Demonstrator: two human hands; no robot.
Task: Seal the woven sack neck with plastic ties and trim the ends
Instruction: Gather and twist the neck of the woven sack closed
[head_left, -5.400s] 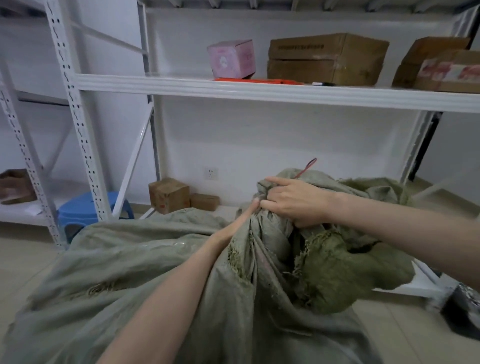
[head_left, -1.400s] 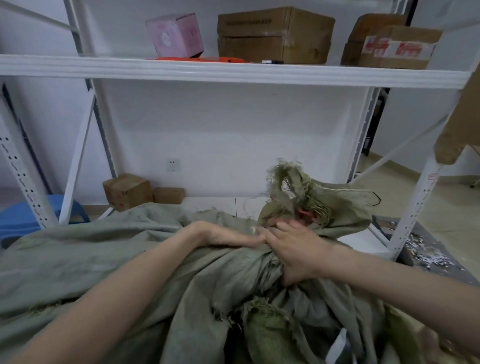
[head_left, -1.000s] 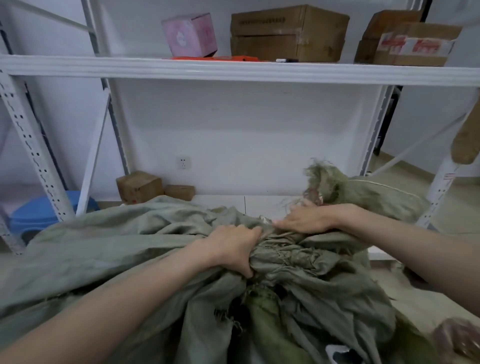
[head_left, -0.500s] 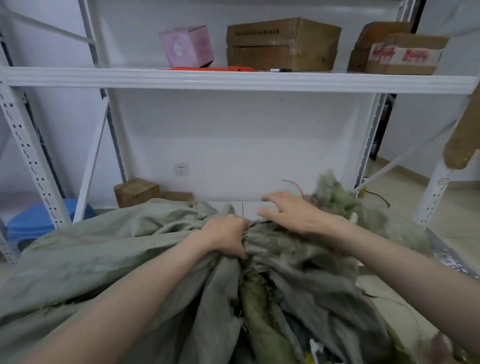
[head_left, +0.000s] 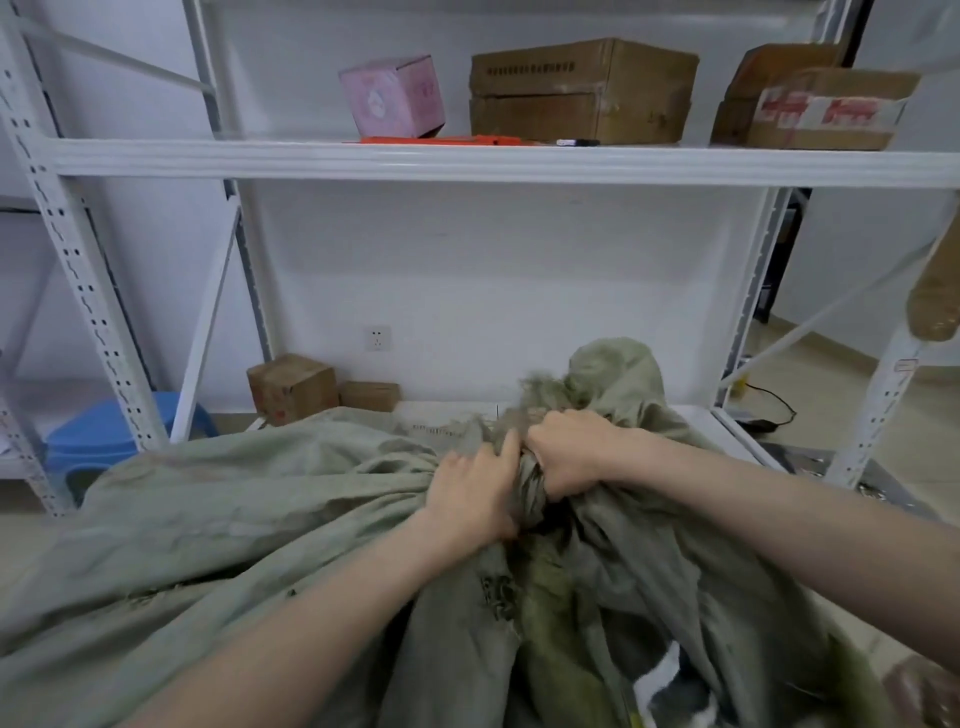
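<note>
1 blue stool (head_left: 104, 431) stands at 9 o'clock, behind a rack post (head_left: 78, 270). A small cardboard box (head_left: 291, 387) sits at 10 o'clock of the hands. The woven sack (head_left: 234, 519) sprawls across the lower view from 8 to 4 o'clock, its gathered neck (head_left: 527, 483) just below centre. The left hand (head_left: 475, 486) clutches the neck from 9 o'clock, fingers curled into the cloth; the right hand (head_left: 571, 449) fists round it from 3 o'clock, touching the left. The bunched mouth (head_left: 613, 374) rises at 12 o'clock of the right hand. A taped carton (head_left: 826, 111) rests on the shelf (head_left: 467, 163) at 1 o'clock.
</note>
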